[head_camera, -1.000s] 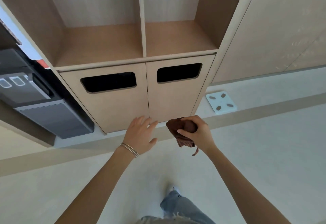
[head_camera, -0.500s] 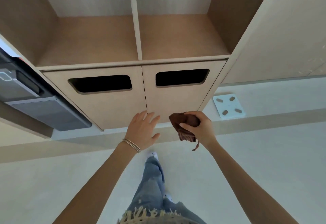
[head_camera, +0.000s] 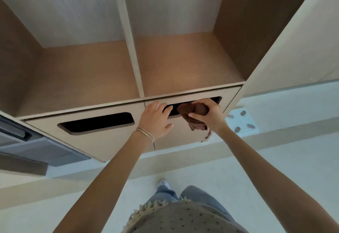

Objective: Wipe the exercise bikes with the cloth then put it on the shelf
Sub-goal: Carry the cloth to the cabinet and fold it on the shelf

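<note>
Her right hand (head_camera: pixel 209 117) clutches the brown cloth (head_camera: pixel 194 113) — bunched, corner dangling below. Left hand (head_camera: pixel 156 121) lies spread open, flat on the cabinet door (head_camera: pixel 179 133).

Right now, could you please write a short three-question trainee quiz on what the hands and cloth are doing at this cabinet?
1. True or false: the right hand grips the brown cloth.
2. Which cabinet door slot is the cloth at: A left, B right?
3. What is on the left hand's wrist?

Key: 1 true; 2 B; 3 thin bangles.
</note>
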A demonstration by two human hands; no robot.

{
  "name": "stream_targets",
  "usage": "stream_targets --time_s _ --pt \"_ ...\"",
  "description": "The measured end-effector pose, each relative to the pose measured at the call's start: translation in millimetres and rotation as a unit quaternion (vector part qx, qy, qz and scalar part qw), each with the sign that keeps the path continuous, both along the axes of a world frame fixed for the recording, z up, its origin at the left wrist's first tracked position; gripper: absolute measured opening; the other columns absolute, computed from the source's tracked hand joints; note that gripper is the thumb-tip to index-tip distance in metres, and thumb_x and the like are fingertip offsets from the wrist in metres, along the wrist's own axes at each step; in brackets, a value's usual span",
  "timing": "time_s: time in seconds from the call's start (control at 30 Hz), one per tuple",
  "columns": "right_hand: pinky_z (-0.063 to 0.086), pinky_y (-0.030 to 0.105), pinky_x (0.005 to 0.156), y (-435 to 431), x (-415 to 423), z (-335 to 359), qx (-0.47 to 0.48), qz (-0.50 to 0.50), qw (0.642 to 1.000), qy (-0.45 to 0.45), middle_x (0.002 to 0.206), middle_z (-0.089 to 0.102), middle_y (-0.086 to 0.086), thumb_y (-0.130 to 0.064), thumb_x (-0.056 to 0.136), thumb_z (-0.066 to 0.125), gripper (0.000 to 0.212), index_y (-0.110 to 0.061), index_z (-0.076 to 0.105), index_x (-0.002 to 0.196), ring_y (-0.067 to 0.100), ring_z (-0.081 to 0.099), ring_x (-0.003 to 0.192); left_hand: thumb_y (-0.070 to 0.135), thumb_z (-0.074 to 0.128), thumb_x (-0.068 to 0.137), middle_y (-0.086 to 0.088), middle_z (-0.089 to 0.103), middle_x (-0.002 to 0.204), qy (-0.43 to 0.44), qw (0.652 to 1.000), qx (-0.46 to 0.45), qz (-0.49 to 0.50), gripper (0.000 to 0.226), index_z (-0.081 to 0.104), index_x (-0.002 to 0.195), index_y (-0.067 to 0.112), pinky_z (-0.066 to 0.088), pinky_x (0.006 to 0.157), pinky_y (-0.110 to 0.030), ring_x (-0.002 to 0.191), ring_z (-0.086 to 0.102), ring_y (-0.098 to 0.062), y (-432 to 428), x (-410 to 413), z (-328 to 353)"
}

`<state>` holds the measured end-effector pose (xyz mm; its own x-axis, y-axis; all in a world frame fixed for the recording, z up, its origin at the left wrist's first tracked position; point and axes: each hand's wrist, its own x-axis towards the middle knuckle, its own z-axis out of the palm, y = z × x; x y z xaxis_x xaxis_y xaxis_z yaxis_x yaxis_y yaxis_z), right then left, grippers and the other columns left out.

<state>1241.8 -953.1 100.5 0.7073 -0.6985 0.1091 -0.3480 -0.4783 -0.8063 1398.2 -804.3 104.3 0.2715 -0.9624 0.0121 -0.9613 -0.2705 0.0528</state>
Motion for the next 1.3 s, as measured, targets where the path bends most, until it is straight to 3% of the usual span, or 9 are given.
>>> stream_targets --time_s 0.1,0.27,0.57,0.7,0.8,0.87,0.93,1.07,1.3 --pt "0.037 0.002 0.08 -20.5 15.1 -1.8 0.0 -0.004 1.0 0.011 0.096 0.063 -0.001 -0.016 0.066 0.083 0.035 -0.014 0.068 0.098 0.008 0.054 0.087 0.044 0.057 0.084 -0.012 0.048 0.137 0.007 1.0 0.007 0.011 0.064 0.041 0.137 0.012 0.032 0.103 -0.044 0.128 0.039 -0.035 -15.5 14.6 -0.8" --pt "0.047 0.027 0.084 -58.7 41.5 1.1 0.005 0.018 0.999 0.032 0.099 0.066 0.003 -0.019 0.066 0.083 0.036 -0.014 0.067 0.099 0.016 0.058 0.092 0.045 0.052 0.086 -0.007 0.042 0.142 0.008 0.999 0.024 0.023 0.063 0.036 0.139 0.016 0.03 0.104 -0.041 0.131 0.034 -0.03 -39.3 33.9 -4.7" --pt "0.046 0.022 0.083 -129.3 106.7 1.5 -0.005 0.074 0.993 0.087 0.105 0.067 0.007 -0.029 0.07 0.08 0.045 -0.01 0.064 0.107 0.019 0.061 0.096 0.049 0.05 0.086 -0.006 0.048 0.132 -0.004 0.995 0.029 0.096 0.063 0.034 0.139 0.019 0.037 0.099 -0.04 0.122 0.04 -0.028 -92.3 58.3 -2.7" --pt "0.045 0.037 0.097 -147.3 115.0 -10.6 -0.007 0.119 0.984 0.134 0.111 0.066 0.004 -0.04 0.066 0.08 0.053 -0.017 0.063 0.111 0.024 0.057 0.107 0.048 0.05 0.086 -0.005 0.046 0.133 0.006 0.993 0.034 0.116 0.062 0.033 0.139 0.02 0.038 0.096 -0.04 0.123 0.039 -0.027 -115.6 59.0 -8.6" --pt "0.036 0.05 0.102 -160.3 111.4 -8.7 -0.068 0.154 0.972 0.166 0.122 0.056 0.004 -0.048 0.062 0.079 0.062 -0.025 0.061 0.117 0.031 0.039 0.119 0.048 0.051 0.086 -0.003 0.046 0.133 0.011 0.992 0.026 0.12 0.063 0.031 0.139 0.021 0.039 0.093 -0.038 0.123 0.039 -0.025 -131.3 58.7 -13.6" --pt "0.034 0.046 0.1 -171.6 104.0 -4.4 -0.097 0.153 0.97 0.161 0.123 0.048 0.008 -0.037 0.062 0.083 0.062 -0.026 0.06 0.118 0.03 0.032 0.118 0.049 0.051 0.086 -0.001 0.043 0.137 0.022 0.992 0.023 0.122 0.065 0.03 0.14 0.021 0.039 0.095 -0.038 0.126 0.037 -0.024 -141.7 60.0 -17.2" --pt "0.037 0.043 0.097 -182.6 96.0 2.2 -0.1 0.145 0.974 0.14 0.118 0.047 0.009 -0.028 0.06 0.085 0.061 -0.023 0.061 0.115 0.029 0.037 0.115 0.05 0.051 0.085 0.0 0.04 0.14 0.038 0.992 0.018 0.122 0.067 0.028 0.141 0.02 0.038 0.098 -0.038 0.128 0.035 -0.023 -152.4 61.5 -19.5" --pt "0.05 0.043 0.088 -202.1 84.7 6.7 -0.099 0.181 0.965 0.162 0.111 0.06 0.002 -0.02 0.065 0.082 0.049 -0.022 0.061 0.109 0.022 0.059 0.099 0.055 0.052 0.083 0.001 0.042 0.14 0.049 0.993 0.008 0.107 0.07 0.031 0.14 0.021 0.037 0.098 -0.037 0.128 0.036 -0.022 -176.4 55.0 -19.3" --pt "0.052 0.037 0.083 -206.5 76.7 2.0 -0.11 0.168 0.971 0.126 0.1 0.067 -0.004 -0.01 0.07 0.068 0.037 -0.019 0.062 0.106 0.013 0.059 0.086 0.057 0.056 0.08 0.0 0.054 0.122 0.049 0.992 -0.028 0.115 0.058 0.05 0.124 0.02 0.038 0.091 -0.035 0.115 0.047 -0.022 -200.6 37.5 -30.0"
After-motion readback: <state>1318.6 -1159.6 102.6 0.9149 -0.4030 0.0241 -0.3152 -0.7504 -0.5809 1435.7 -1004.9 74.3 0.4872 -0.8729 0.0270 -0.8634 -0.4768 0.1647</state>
